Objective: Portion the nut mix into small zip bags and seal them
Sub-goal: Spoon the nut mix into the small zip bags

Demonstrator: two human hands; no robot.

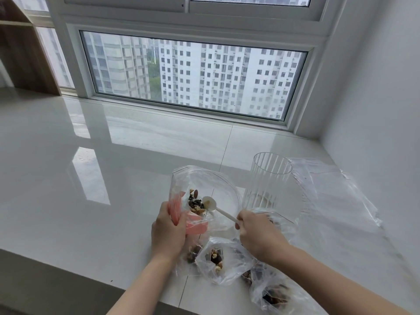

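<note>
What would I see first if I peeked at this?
First, two hands in the middle: the left hand holds a big bag of nuts open, and the right hand dips a white spoon into it. Behind them stands a ribbed clear jar, under a wide window showing tall buildings.

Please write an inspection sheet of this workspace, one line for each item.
Surface: glossy white counter, reflecting the window.
Job's things: open bag with nut mix inside; white spoon carrying a few nuts at its mouth; three filled small bags near the counter's front edge; ribbed clear glass, nearly empty.
Clutter: large empty bag lying at right.
Hands: left hand grips the open bag; right hand holds the spoon handle.
Cables: nothing seen.
Surroundings: window facing apartment towers; wooden shelf at left.
</note>
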